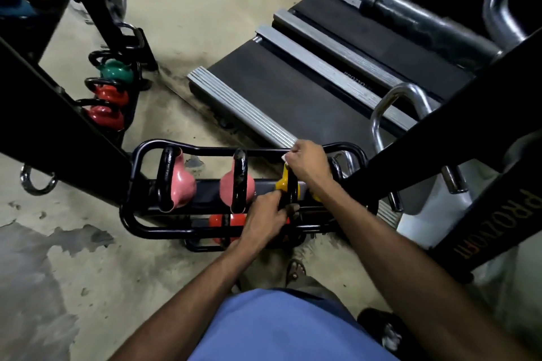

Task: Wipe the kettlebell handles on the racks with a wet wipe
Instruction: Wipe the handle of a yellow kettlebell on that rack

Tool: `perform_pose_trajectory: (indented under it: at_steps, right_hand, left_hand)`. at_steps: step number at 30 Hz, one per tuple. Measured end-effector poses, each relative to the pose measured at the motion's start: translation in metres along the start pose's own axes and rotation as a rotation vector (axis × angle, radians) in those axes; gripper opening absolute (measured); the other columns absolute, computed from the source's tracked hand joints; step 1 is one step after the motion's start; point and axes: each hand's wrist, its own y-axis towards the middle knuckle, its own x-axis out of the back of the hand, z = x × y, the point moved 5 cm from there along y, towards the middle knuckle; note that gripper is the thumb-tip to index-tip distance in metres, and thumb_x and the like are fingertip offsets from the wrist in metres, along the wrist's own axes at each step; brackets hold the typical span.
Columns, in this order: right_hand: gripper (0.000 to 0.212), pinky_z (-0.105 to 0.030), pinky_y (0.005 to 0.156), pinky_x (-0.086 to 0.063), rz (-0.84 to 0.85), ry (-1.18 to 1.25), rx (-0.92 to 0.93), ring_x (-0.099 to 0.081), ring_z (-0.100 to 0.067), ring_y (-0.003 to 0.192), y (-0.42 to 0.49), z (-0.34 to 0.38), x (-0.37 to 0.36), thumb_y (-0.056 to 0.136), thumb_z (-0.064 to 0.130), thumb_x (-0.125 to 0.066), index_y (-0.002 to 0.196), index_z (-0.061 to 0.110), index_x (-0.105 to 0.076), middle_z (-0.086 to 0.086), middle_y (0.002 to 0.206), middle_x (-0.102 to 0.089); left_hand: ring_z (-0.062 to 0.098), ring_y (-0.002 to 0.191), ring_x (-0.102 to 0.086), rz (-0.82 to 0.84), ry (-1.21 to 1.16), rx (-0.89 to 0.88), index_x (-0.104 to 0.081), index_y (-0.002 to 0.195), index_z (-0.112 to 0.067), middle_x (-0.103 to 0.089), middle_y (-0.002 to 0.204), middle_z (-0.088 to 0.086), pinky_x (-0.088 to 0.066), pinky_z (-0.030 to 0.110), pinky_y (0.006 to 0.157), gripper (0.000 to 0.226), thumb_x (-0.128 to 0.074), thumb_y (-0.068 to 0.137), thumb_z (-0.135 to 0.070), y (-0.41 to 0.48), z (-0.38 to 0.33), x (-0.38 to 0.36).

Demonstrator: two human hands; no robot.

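While both hands (289, 182) grip it, the yellow kettlebell (284, 184) is mostly hidden.

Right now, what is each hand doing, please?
Left hand: closed on the near end of the yellow kettlebell's black handle.
Right hand: closed on a white wet wipe at the far end.

Stained concrete floor (73, 272), treadmill decks (293, 88) side by side, black machine frame (484, 214), dim light
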Motion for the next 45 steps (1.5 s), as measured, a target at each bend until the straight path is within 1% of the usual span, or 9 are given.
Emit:
perform_pose_trajectory:
  at_steps: [7, 11, 14, 23, 27, 31, 37, 41, 45]
  right_hand:
    - [0.007, -0.027, 0.054, -0.047, 0.186, 1.356, -0.752, -0.052, -0.022, 0.056, -0.044, -0.052, -0.047, 0.078, 0.002, -0.056, 0.077, 0.006, -0.06, -0.013, 0.07, -0.057]
    - [0.018, -0.019, 0.047, -0.044, 0.124, 1.23, -0.58, -0.053, -0.016, 0.056, -0.025, -0.052, -0.029, 0.087, -0.003, -0.063, 0.076, 0.011, -0.061, -0.007, 0.065, -0.057]
    - [0.013, -0.023, 0.057, -0.043, 0.14, 0.696, -0.204, -0.06, -0.015, 0.062, 0.002, -0.035, -0.012, 0.082, 0.013, -0.075, 0.072, 0.016, -0.068, -0.004, 0.07, -0.069]
    - [0.026, -0.038, 0.07, -0.051, 0.434, -0.702, 0.684, -0.064, -0.033, 0.103, 0.004, 0.048, -0.018, 0.084, 0.011, -0.061, 0.109, 0.009, -0.069, -0.011, 0.111, -0.068]
    - [0.014, -0.032, 0.065, -0.044, 0.305, -0.401, 0.487, -0.066, -0.033, 0.094, 0.015, 0.028, -0.007, 0.079, 0.016, -0.065, 0.091, 0.011, -0.071, -0.011, 0.094, -0.066]
    - [0.007, -0.028, 0.06, -0.039, 0.006, 0.397, 0.033, -0.06, -0.017, 0.069, -0.007, -0.031, -0.005, 0.077, 0.021, -0.068, 0.073, 0.017, -0.065, 0.003, 0.072, -0.065]
    - [0.012, -0.025, 0.05, -0.046, 0.301, 1.432, -0.803, -0.062, -0.027, 0.07, -0.036, -0.06, -0.067, 0.091, 0.008, -0.054, 0.096, 0.004, -0.064, -0.018, 0.087, -0.065]
    - [0.011, -0.035, 0.063, -0.055, 0.216, 1.388, -0.713, -0.065, -0.03, 0.076, -0.029, -0.056, -0.063, 0.089, 0.011, -0.063, 0.096, 0.003, -0.065, -0.022, 0.089, -0.068]
    - [0.009, -0.038, 0.071, -0.054, 0.031, 0.617, -0.086, -0.063, -0.021, 0.08, -0.008, -0.033, -0.021, 0.073, 0.027, -0.07, 0.075, 0.023, -0.062, -0.003, 0.083, -0.068]
  left_hand:
    - [0.023, 0.117, -0.062, -0.052, 0.111, -0.079, -0.051, 0.137, -0.021, -0.063, 0.132, 0.004, -0.049, 0.035, 0.091, 0.051, -0.071, 0.093, -0.037, -0.011, -0.016, 0.003]
    - [0.014, 0.149, -0.035, -0.052, 0.313, -0.352, -0.026, 0.161, -0.018, -0.018, 0.171, -0.003, -0.039, 0.033, 0.118, 0.082, -0.072, 0.092, -0.022, -0.02, -0.021, -0.002]
    - [0.019, 0.149, -0.038, -0.052, 0.38, -0.448, -0.037, 0.157, -0.011, -0.022, 0.17, 0.002, -0.037, 0.034, 0.119, 0.079, -0.072, 0.086, -0.006, -0.022, -0.029, -0.001]
    - [0.034, 0.107, -0.065, -0.11, 0.428, -0.425, -0.036, 0.155, -0.025, -0.05, 0.153, 0.007, -0.059, 0.043, 0.079, 0.09, -0.083, 0.079, -0.013, -0.022, -0.031, -0.003]
    - [0.028, 0.117, -0.059, -0.111, 0.428, -0.391, -0.034, 0.159, -0.02, -0.046, 0.156, 0.004, -0.053, 0.038, 0.095, 0.086, -0.076, 0.085, -0.008, -0.023, -0.033, -0.002]
    - [0.023, 0.143, -0.045, -0.074, 0.384, -0.444, -0.042, 0.155, -0.013, -0.035, 0.165, 0.005, -0.033, 0.033, 0.121, 0.08, -0.072, 0.081, -0.001, -0.022, -0.031, -0.003]
    - [0.015, 0.151, -0.035, -0.038, 0.376, -0.464, -0.042, 0.156, -0.017, -0.029, 0.168, -0.001, -0.033, 0.041, 0.122, 0.07, -0.072, 0.092, -0.016, -0.015, -0.022, -0.001]
    - [0.016, 0.149, -0.038, -0.026, 0.399, -0.482, -0.043, 0.155, -0.018, -0.031, 0.167, 0.0, -0.033, 0.04, 0.123, 0.072, -0.074, 0.09, -0.014, -0.013, -0.025, 0.001]
    - [0.022, 0.134, -0.052, -0.054, 0.388, -0.473, -0.059, 0.139, -0.011, -0.049, 0.155, 0.007, -0.029, 0.033, 0.123, 0.068, -0.079, 0.076, -0.005, -0.014, -0.027, 0.007]
